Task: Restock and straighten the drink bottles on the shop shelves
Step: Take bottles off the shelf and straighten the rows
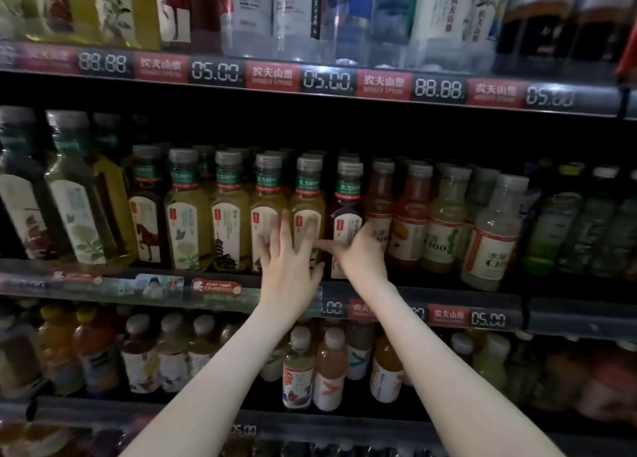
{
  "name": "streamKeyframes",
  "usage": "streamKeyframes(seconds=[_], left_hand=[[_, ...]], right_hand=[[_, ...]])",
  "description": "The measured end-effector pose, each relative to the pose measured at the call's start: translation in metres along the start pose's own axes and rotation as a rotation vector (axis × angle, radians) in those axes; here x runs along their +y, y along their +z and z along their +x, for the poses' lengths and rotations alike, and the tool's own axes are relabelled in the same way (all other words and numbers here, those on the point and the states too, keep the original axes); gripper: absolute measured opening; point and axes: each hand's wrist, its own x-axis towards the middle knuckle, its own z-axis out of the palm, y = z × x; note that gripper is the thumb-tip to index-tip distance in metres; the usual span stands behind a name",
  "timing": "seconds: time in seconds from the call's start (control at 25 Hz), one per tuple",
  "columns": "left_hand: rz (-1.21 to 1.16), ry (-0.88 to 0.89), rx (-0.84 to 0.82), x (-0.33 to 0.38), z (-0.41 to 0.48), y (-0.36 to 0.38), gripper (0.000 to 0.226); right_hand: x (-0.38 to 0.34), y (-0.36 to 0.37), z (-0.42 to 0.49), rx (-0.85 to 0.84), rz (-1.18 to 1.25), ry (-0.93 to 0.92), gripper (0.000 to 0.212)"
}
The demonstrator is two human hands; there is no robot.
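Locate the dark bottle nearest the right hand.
Head view, middle shelf: the dark bottle stands between a yellow bottle and a red bottle, behind the right hand.

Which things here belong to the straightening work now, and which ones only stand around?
In the job: left hand on yellow tea bottle; right hand at dark tea bottle.
Only standing: red juice bottles; price strip; lower-shelf bottles.

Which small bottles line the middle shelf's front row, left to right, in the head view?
Horse-label dark tea, flower-label yellow tea, pagoda-label yellow tea, third yellow tea, fourth yellow tea, both behind the left hand, plain-label dark tea gripped by the right hand, red juice, orange-red juice, pale green juice, cloudy white drink.
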Motion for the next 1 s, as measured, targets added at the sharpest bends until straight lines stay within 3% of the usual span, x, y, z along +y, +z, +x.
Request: streamKeyframes(seconds=[0.16, 0.28, 0.44, 0.8, 1.0], left_hand=[[-0.055, -0.008, 0.079, 0.019, 0.004, 0.01, 0.084], [-0.125, 0.023, 0.122, 0.05, 0.005, 0.011, 0.081], [-0.197, 0.113, 0.092, 0.11, -0.003, 0.017, 0.082], [-0.326, 0.151, 0.005, 0.297, -0.025, 0.061, 0.07], [-0.339, 0.112, -0.034, 0.407, -0.019, 0.092, 0.066]], right_hand=[[0.011, -0.013, -0.008, -0.052, -0.113, -0.132, 0.076], [0.029, -0.038, -0.022, 0.043, -0.187, -0.31, 0.062], [0.06, -0.097, -0.03, 0.162, -0.241, -0.389, 0.057], [0.199, -0.274, -0.028, 0.39, -0.306, -0.412, 0.05], [0.285, -0.395, 0.0, 0.607, -0.377, -0.134, 0.071]])
